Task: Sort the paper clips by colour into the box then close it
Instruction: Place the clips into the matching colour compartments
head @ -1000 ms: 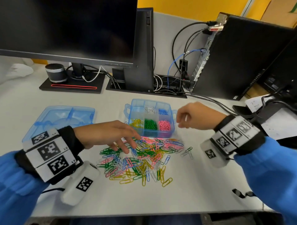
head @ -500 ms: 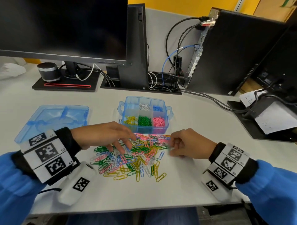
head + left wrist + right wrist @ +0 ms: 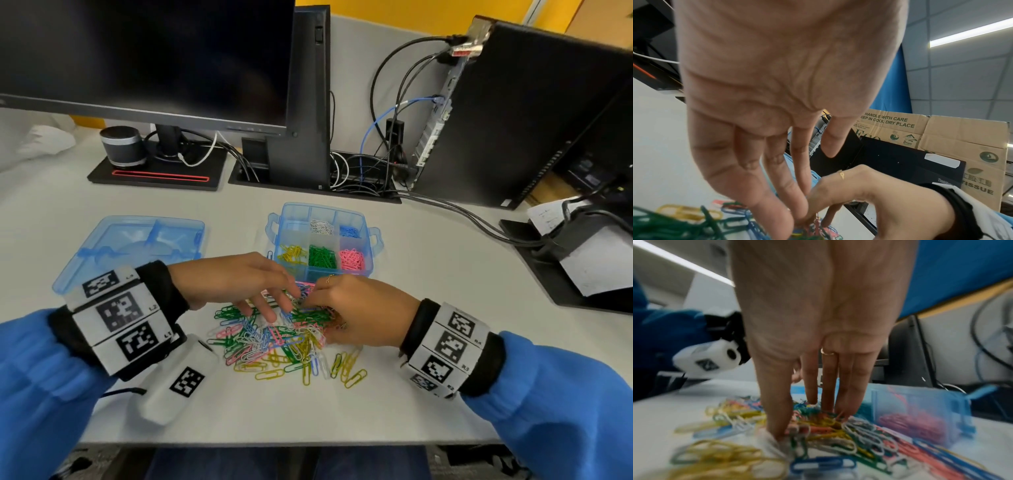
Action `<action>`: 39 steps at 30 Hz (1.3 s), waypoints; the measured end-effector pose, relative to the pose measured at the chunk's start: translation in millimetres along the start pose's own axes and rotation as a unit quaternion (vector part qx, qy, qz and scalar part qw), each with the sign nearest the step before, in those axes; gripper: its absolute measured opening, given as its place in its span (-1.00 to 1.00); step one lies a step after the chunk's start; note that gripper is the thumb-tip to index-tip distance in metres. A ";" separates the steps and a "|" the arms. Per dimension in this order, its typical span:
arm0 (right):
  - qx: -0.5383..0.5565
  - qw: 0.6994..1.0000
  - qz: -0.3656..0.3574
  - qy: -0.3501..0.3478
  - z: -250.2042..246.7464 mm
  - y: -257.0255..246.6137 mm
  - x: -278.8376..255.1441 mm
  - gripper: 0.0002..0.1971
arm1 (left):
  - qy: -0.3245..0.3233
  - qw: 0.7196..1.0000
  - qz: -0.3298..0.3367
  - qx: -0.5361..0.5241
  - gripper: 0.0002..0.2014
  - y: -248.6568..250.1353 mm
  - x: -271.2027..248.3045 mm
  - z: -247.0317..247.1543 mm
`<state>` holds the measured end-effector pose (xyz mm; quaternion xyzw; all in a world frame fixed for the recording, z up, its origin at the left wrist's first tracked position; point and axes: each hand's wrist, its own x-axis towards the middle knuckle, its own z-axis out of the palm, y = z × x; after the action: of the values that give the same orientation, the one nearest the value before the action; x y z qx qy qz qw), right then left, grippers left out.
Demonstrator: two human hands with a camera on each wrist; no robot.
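A heap of mixed-colour paper clips [image 3: 284, 342] lies on the white desk just in front of the open blue compartment box [image 3: 274, 236]. The box holds white, blue, yellow, green and pink clips in separate cells. My left hand [image 3: 270, 308] lies over the heap's left side, with spread, nearly straight fingers touching clips. My right hand [image 3: 325, 308] comes down on the right side, its fingertips almost meeting the left ones. In the right wrist view the right hand [image 3: 807, 423] has straight fingers with their tips on the clips [image 3: 838, 434]. The left fingers [image 3: 777, 203] point down into the heap.
The box's blue lid [image 3: 137, 246] lies flat to the left of the box. A monitor [image 3: 144, 58], a small speaker [image 3: 121, 145], cables and a black computer case [image 3: 513, 113] line the back. A black tray with paper [image 3: 582, 267] sits at the right.
My right hand has come down from beside the box onto the heap and slid left until its fingertips meet the left ones. The left hand has stayed on the heap.
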<state>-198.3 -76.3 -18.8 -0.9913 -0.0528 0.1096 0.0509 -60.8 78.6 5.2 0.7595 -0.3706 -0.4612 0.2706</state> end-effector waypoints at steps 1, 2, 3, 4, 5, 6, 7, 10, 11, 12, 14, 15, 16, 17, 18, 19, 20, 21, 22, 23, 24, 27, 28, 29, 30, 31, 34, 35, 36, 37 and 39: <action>-0.001 1.000 -0.001 0.001 -0.4 -0.9 2.1 -0.53 | 0.001 1.000 0.000 0.000 -0.73 0.6 -0.6 -0.3; -0.007 1.000 -0.002 0.004 -1.3 -1.3 3.9 -0.58 | 0.002 1.000 0.000 -0.001 -0.73 1.1 -1.3 -0.5; -0.015 1.000 -0.002 0.007 -2.3 -1.4 5.6 -0.63 | 0.004 1.000 0.000 -0.003 -0.73 1.5 -1.8 -0.7; -0.021 1.000 -0.002 0.012 -3.1 -0.9 7.5 -0.68 | 0.006 1.000 0.000 -0.006 -0.73 1.6 -2.0 -0.8; -0.023 1.000 -0.003 0.020 -3.5 0.1 9.1 -0.73 | 0.007 1.000 0.000 -0.010 -0.74 1.7 -2.1 -0.7; -0.022 0.999 -0.004 0.030 -3.5 2.2 10.7 -0.75 | 0.010 1.000 -0.001 -0.014 -0.74 1.6 -1.9 -0.5; -0.017 0.999 -0.005 0.040 -3.2 4.8 12.1 -0.77 | 0.012 1.000 -0.004 -0.019 -0.74 1.3 -1.4 -0.3; 0.052 0.997 0.012 0.061 -4.2 15.6 13.9 -0.84 | 0.027 0.998 -0.015 -0.056 -0.74 -0.8 1.6 0.9; 0.087 0.994 0.023 0.065 -5.8 19.6 13.4 -0.87 | 0.034 0.996 -0.017 -0.078 -0.74 -1.5 2.8 1.3; 0.118 0.990 0.034 0.072 -8.0 23.6 12.1 -0.88 | 0.042 0.994 -0.020 -0.103 -0.73 -2.0 3.8 1.9; 0.169 0.980 0.052 0.095 -13.1 30.7 9.1 -0.88 | 0.059 0.987 -0.026 -0.149 -0.65 -1.8 6.3 3.4; 0.193 0.973 0.060 0.108 -16.1 33.7 7.1 -0.89 | 0.065 0.983 -0.030 -0.170 -0.60 -1.5 7.9 4.5; 0.219 0.966 0.067 0.122 -19.6 35.7 5.6 -0.90 | 0.069 0.978 -0.033 -0.193 -0.55 -1.2 10.0 5.7; 0.247 0.957 0.073 0.135 -23.6 36.7 4.3 -0.90 | 0.068 0.972 -0.036 -0.221 -0.52 -0.2 11.7 6.6; 0.276 0.947 0.076 0.147 -27.9 37.1 3.7 -0.91 | 0.058 0.963 -0.038 -0.259 -0.48 0.2 13.9 7.1; 0.305 0.936 0.074 0.158 -32.4 36.5 3.5 -0.90 | 0.037 0.951 -0.039 -0.304 -0.45 1.0 15.9 7.7; 0.333 0.925 0.068 0.168 -37.0 35.4 4.0 -0.89 | 0.006 0.933 -0.040 -0.357 -0.42 1.7 18.8 8.6; 0.357 0.916 0.061 0.176 -41.7 33.2 4.8 -0.88 | -0.029 0.908 -0.041 -0.415 -0.39 2.8 21.3 10.3; 0.373 0.909 0.053 0.179 -45.3 31.0 6.3 -0.87 | -0.063 0.876 -0.042 -0.477 -0.37 4.4 23.8 13.3; 0.383 0.905 0.045 0.178 -48.3 28.4 8.5 -0.86 | -0.090 0.835 -0.042 -0.540 -0.37 6.1 26.7 17.3; 0.387 0.905 0.036 0.171 -50.7 25.9 11.3 -0.86 | -0.111 0.794 -0.036 -0.597 -0.40 9.2 29.3 22.0; 0.390 0.908 0.019 0.150 -54.8 21.0 18.3 -0.83 | -0.106 0.715 -0.009 -0.691 -0.53 18.4 33.5 33.5; 0.392 0.908 0.018 0.147 -56.2 21.0 19.4 -0.81 | -0.087 0.699 -0.004 -0.710 -0.55 19.0 35.1 34.7; 0.391 0.909 0.019 0.144 -57.8 21.3 19.9 -0.79 | -0.069 0.687 -0.001 -0.723 -0.56 19.3 35.9 34.8; 0.390 0.909 0.021 0.142 -59.3 21.9 19.9 -0.78 | -0.056 0.681 0.000 -0.730 -0.57 19.1 36.0 34.2; 0.388 0.910 0.026 0.141 -60.5 22.8 19.6 -0.77 | -0.047 0.678 0.002 -0.733 -0.58 19.1 35.0 33.0; 0.384 0.912 0.044 0.140 -62.5 24.8 18.7 -0.76 | -0.041 0.673 0.010 -0.739 -0.56 17.3 32.3 29.0; 0.381 0.912 0.048 0.144 -62.7 25.5 18.8 -0.76 | -0.045 0.672 0.012 -0.739 -0.54 17.1 31.2 28.1; 0.376 0.912 0.052 0.155 -62.7 25.9 19.1 -0.77 | -0.048 0.669 0.014 -0.742 -0.52 16.2 31.1 26.9; 0.360 0.916 0.055 0.168 -62.7 26.2 18.7 -0.79 | -0.051 0.667 0.019 -0.743 -0.50 16.2 30.6 26.7; 0.298 0.934 0.051 0.191 -62.5 27.1 19.5 -0.85 | -0.053 0.673 0.030 -0.737 -0.44 15.1 31.2 25.2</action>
<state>-162.9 -106.4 34.7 -0.9340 0.0438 -0.0684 0.3478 -78.9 42.8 -9.9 0.2765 0.0533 -0.6154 0.7363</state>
